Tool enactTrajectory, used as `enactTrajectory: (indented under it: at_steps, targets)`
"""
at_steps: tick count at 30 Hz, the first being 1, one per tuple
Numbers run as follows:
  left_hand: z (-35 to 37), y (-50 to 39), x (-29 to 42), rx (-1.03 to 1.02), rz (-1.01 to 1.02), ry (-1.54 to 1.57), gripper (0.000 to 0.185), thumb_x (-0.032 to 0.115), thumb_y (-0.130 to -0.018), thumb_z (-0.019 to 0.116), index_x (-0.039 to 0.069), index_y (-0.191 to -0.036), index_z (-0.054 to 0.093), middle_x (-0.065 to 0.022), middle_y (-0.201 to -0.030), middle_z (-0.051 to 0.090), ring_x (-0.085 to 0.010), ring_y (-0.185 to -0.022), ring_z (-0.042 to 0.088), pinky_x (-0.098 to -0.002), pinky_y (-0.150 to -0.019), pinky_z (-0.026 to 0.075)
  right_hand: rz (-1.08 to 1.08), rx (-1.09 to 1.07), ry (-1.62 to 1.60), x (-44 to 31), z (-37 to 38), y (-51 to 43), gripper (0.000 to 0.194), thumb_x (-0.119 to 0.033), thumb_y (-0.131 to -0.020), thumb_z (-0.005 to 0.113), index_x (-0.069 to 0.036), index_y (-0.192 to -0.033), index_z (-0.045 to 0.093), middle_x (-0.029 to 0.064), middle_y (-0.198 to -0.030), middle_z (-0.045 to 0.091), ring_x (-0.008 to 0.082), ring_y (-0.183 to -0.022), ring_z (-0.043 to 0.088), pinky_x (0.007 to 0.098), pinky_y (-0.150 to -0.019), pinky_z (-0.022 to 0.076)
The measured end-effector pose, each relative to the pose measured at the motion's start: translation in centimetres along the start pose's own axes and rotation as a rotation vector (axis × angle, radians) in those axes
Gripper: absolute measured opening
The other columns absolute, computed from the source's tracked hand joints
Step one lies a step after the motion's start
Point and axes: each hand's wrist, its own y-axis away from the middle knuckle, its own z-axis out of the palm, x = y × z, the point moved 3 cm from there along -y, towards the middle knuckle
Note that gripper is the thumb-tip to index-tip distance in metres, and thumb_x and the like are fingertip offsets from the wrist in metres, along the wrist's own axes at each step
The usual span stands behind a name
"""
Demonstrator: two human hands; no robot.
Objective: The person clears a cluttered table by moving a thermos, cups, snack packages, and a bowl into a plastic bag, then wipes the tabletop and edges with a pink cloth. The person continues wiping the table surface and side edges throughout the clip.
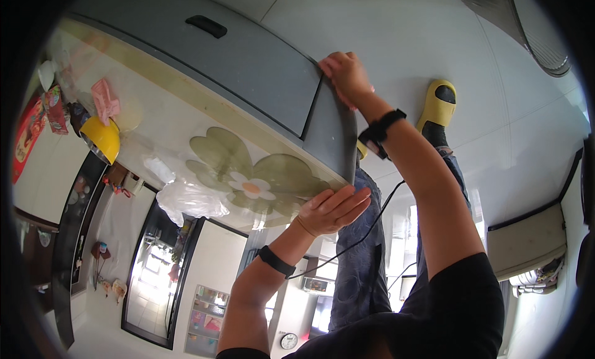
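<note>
My left hand [331, 212] rests at the near corner of a low grey cabinet [260, 71], beside its flower-patterned top cover [274, 173]. Its fingers are extended and slightly apart, with nothing held in them. On the cabinet's outer side, my right hand [348, 75] presses against the edge near the end panel. Pink material, apparently a cloth [346, 99], shows beneath its palm and fingers; most of it is hidden. A black handle [206, 26] sits on the cabinet's drawer front. Both wrists wear black bands, and a black cable [367, 240] runs between the arms.
On the cabinet top lie a crumpled clear plastic bag [190, 201], a yellow bowl [101, 138], a pink plastic item [106, 99] and several packets. My yellow shoe [437, 106] stands on the pale tiled floor [418, 29]. A grey object [516, 24] is at upper right.
</note>
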Motion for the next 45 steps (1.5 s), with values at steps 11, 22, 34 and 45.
enactTrajectory:
  at_steps: [11, 22, 34, 45]
  targets:
    - [-0.2, -0.2, 0.0, -0.018, -0.031, -0.016, 0.029, 0.027, -0.087, 0.041, 0.022, -0.112, 0.054, 0.0098, -0.129, 0.046, -0.0108, -0.124, 0.034, -0.0302, -0.105, 0.021, -0.354, 0.195, 0.33, -4.0, -2.1, 3.8, 0.027, -0.005, -0.077, 0.053, -0.02, -0.096, 0.065, 0.0054, -0.092, 0.055, 0.0234, -0.081, 0.055, 0.0332, -0.068, 0.0476]
    - [-0.2, -0.2, 0.1, -0.033, 0.01, -0.049, 0.031, 0.028, -0.084, 0.042, 0.024, -0.112, 0.056, 0.0096, -0.129, 0.047, -0.0127, -0.124, 0.035, -0.0343, -0.105, 0.019, -0.425, 0.183, 0.109, -0.4, -1.8, 3.2, 0.018, -0.021, -0.081, 0.06, -0.014, -0.098, 0.061, 0.0075, -0.093, 0.055, 0.0202, -0.083, 0.057, 0.035, -0.071, 0.0484]
    - [-0.2, -0.4, 0.3, 0.011, -0.037, -0.072, 0.028, 0.028, -0.088, 0.039, 0.024, -0.11, 0.056, 0.0109, -0.131, 0.043, -0.0099, -0.127, 0.031, -0.0305, -0.106, 0.02, -0.419, 0.123, 0.208, -4.0, -2.0, 2.1, 0.013, -0.01, -0.084, 0.048, -0.008, -0.085, 0.061, 0.0009, -0.059, 0.056, 0.0135, -0.06, 0.057, 0.0248, -0.048, 0.0437]
    - [-0.2, -0.2, 0.2, 0.005, -0.024, -0.04, 0.027, 0.028, -0.087, 0.041, 0.024, -0.108, 0.057, 0.0105, -0.13, 0.045, -0.0108, -0.126, 0.033, -0.0316, -0.106, 0.019, -0.144, -0.116, 0.016, -3.0, -2.9, 1.7, 0.012, -0.007, -0.082, 0.055, -0.004, -0.093, 0.058, 0.0065, -0.068, 0.059, 0.0148, -0.05, 0.057, 0.0252, -0.048, 0.0462]
